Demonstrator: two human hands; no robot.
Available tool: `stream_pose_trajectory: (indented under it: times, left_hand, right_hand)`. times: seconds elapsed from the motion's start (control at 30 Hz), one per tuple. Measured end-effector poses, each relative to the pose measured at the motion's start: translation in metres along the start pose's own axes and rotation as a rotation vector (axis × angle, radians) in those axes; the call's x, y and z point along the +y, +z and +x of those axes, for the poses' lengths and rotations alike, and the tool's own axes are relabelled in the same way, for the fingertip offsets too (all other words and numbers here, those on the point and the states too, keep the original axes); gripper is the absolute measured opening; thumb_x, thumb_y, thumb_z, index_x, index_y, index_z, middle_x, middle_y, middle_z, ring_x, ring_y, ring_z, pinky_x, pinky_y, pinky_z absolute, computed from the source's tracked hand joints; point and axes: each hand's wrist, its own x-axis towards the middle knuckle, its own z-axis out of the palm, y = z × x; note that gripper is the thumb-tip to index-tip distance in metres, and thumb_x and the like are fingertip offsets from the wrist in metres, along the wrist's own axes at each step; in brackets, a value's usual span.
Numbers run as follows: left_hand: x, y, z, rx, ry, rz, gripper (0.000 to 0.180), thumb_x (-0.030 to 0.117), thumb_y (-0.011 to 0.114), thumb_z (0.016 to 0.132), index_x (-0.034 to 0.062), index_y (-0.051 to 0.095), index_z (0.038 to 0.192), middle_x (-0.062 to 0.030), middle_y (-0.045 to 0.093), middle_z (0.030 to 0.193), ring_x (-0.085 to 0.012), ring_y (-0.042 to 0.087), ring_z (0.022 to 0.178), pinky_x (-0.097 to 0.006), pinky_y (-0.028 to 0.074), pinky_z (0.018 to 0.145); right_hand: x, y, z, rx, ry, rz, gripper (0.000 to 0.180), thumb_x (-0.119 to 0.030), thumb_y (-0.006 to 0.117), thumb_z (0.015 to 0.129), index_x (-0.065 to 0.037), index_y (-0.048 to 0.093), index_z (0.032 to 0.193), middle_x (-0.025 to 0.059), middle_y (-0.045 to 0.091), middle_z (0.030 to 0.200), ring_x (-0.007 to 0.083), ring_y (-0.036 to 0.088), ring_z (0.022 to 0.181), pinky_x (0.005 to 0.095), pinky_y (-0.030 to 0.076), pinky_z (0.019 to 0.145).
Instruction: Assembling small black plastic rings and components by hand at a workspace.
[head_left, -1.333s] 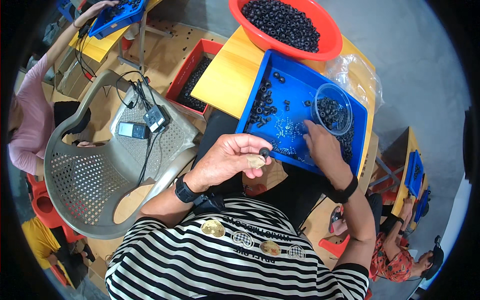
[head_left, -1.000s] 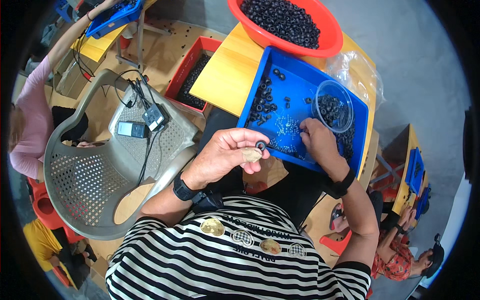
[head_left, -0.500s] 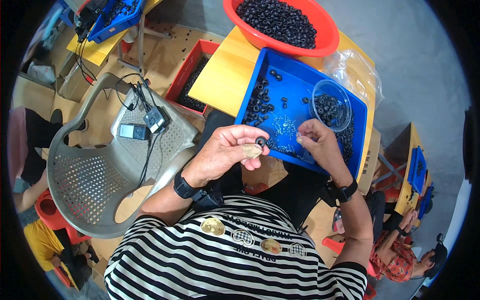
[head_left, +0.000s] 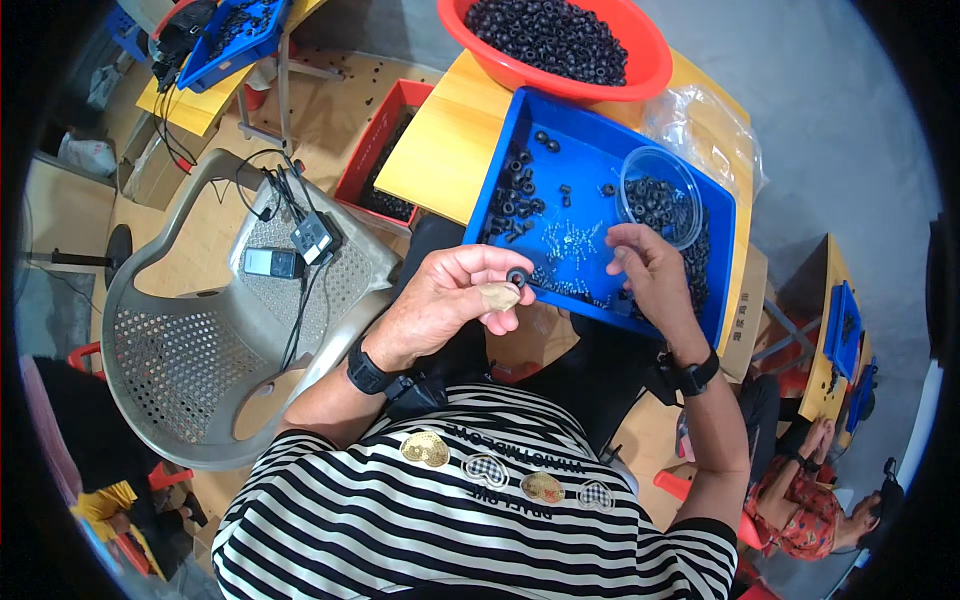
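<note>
My left hand (head_left: 455, 300) is closed, pinching a small black ring-shaped part (head_left: 517, 276) between thumb and fingers. A tan covering wraps the thumb. Over the near right part of the blue tray (head_left: 590, 125), my right hand (head_left: 655, 280) hangs with bent fingers slightly apart; I see nothing between them. Tiny clear pieces (head_left: 570, 242) lie scattered on the tray floor beside those fingertips. Several more black parts (head_left: 515, 190) are heaped along the tray's left side. Behind the right hand stands a round clear plastic tub (head_left: 660, 160) with black parts around and beneath it.
A red basin (head_left: 655, 65) full of black parts overlaps the tray's far edge on the yellow table (head_left: 440, 150). A clear plastic bag (head_left: 700, 130) lies at right. To the left, a grey plastic chair (head_left: 180, 345) holds a small device (head_left: 272, 262) and cables. People sit farther off.
My right hand has shifted slightly right and its pinched fingertips have parted. The left hand keeps the black ring-shaped part almost in place. The view has tilted a little.
</note>
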Motion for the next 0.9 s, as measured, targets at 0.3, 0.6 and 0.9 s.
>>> stream_pose_trajectory:
  times: [0.3, 0.6, 0.9]
  left_hand:
    - [-0.001, -0.004, -0.001, -0.006, -0.014, -0.031, 0.027, 0.005, 0.058, 0.085, -0.0002, 0.055, 0.112, -0.0101, 0.065, 0.092, -0.0093, 0.062, 0.068, -0.021, 0.053, 0.062]
    - [-0.002, -0.009, -0.001, -0.004, -0.013, -0.044, 0.027, 0.006, 0.059, 0.085, -0.0011, 0.056, 0.111, -0.0108, 0.065, 0.090, -0.0100, 0.063, 0.070, -0.021, 0.053, 0.062]
    - [0.002, -0.005, -0.002, 0.038, -0.027, -0.044, 0.023, 0.004, 0.059, 0.084, -0.0005, 0.057, 0.106, -0.0118, 0.065, 0.089, -0.0112, 0.063, 0.068, -0.021, 0.053, 0.061]
  right_hand:
    - [0.010, -0.006, 0.002, -0.069, -0.133, -0.571, 0.020, -0.009, 0.061, 0.076, -0.005, 0.062, 0.096, 0.0159, 0.064, 0.085, 0.0319, 0.062, 0.078, 0.0372, 0.049, 0.070]
    - [0.002, 0.008, 0.016, -0.107, -0.183, -0.657, 0.014, -0.010, 0.060, 0.076, -0.007, 0.062, 0.090, 0.0137, 0.063, 0.084, 0.0306, 0.061, 0.079, 0.0393, 0.048, 0.068]
    - [0.005, 0.010, 0.013, -0.069, -0.221, -0.508, 0.012, -0.005, 0.059, 0.074, -0.004, 0.061, 0.085, 0.0133, 0.063, 0.077, 0.0278, 0.062, 0.069, 0.0351, 0.049, 0.062]
